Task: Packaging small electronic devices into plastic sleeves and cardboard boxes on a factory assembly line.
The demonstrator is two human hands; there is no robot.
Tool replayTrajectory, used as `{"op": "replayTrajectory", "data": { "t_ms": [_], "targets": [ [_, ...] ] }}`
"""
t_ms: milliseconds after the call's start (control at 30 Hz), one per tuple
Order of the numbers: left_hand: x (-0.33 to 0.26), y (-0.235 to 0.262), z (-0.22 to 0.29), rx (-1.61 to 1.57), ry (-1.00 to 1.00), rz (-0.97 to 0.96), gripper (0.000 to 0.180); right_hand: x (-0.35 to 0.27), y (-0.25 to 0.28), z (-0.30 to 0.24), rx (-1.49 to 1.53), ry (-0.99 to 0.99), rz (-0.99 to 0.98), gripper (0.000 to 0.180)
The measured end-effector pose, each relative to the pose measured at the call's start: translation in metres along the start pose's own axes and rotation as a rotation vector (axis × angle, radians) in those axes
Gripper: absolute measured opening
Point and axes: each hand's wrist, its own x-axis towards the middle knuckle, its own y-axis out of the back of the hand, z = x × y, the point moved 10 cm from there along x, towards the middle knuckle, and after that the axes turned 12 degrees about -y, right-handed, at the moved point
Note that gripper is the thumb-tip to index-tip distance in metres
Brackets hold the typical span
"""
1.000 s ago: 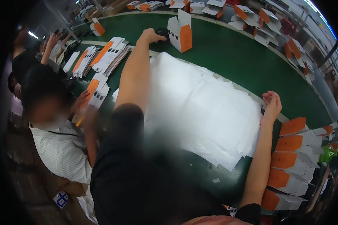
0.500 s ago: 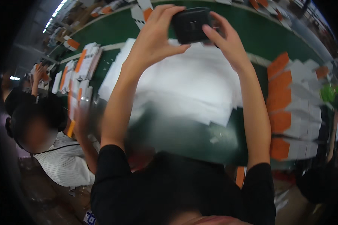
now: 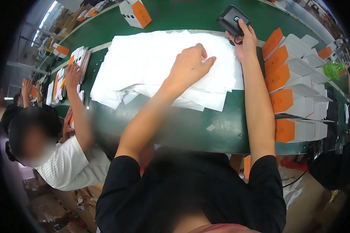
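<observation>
My right hand (image 3: 247, 42) holds up a small black case (image 3: 234, 21) with rounded corners, its fingers and thumb closed on the lower right side. A dark ring or loop shows under the case; I cannot make out what it is. Above the stack of white paper sheets (image 3: 140, 58) is my left hand (image 3: 190, 64), fingers bent and thumb standing apart from them. Nothing shows in that hand, and whether its fingertips touch the paper is hidden. The sheets lie in a loose, uneven pile on the green table (image 3: 190, 132).
Several open white-and-orange boxes (image 3: 295, 101) stand in a row at the right. Another such box (image 3: 136, 13) stands at the far side. At the left, a co-worker (image 3: 74, 159) reaches toward stacked flat cartons (image 3: 79, 60). A green bundle (image 3: 332, 70) lies beyond the right-hand boxes.
The left hand has let go of the black case and come down over the paper pile. My right hand has carried the case to the right. The view has shifted and sharpened.
</observation>
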Motion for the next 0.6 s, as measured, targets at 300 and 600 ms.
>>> {"op": "replayTrajectory", "data": {
  "t_ms": [300, 600],
  "targets": [
    [-0.011, -0.005, -0.023, -0.008, -0.018, -0.039, 0.036, 0.000, -0.002, 0.004, -0.030, 0.005, -0.050, 0.067],
    [-0.002, -0.010, -0.012, 0.142, 0.067, -0.216, 0.032, 0.001, -0.004, 0.002, -0.049, 0.011, -0.080, 0.067]
  ]
}}
